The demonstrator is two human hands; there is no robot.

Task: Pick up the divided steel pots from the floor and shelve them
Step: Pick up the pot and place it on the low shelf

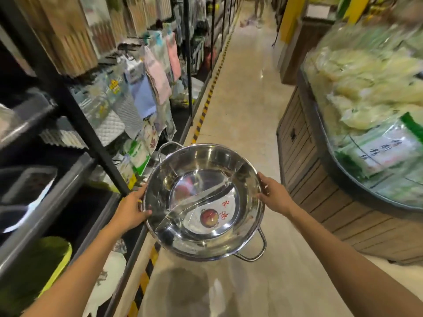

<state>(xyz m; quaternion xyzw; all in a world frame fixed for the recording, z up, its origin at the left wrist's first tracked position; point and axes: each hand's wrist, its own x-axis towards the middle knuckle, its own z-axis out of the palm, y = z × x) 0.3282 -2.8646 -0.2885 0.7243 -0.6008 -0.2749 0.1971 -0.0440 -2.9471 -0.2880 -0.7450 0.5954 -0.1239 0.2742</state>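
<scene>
A round divided steel pot (pixel 203 170) with an S-shaped partition, a red sticker and two loop handles is held above the aisle floor, tilted toward me. My left hand (pixel 132 209) grips its left rim and my right hand (pixel 274 194) grips its right rim. Just left of the pot stands the dark metal shelving (pixel 75 115), with steel trays on its lower levels.
Hanging cloths and packaged goods (pixel 148 83) fill the left rack. A wooden display counter (pixel 315 191) with bagged food stands on the right. The tiled aisle (pixel 242 92) runs ahead, edged with yellow-black tape; a person stands at its far end (pixel 259 5). A green-yellow basin (pixel 39 266) sits low left.
</scene>
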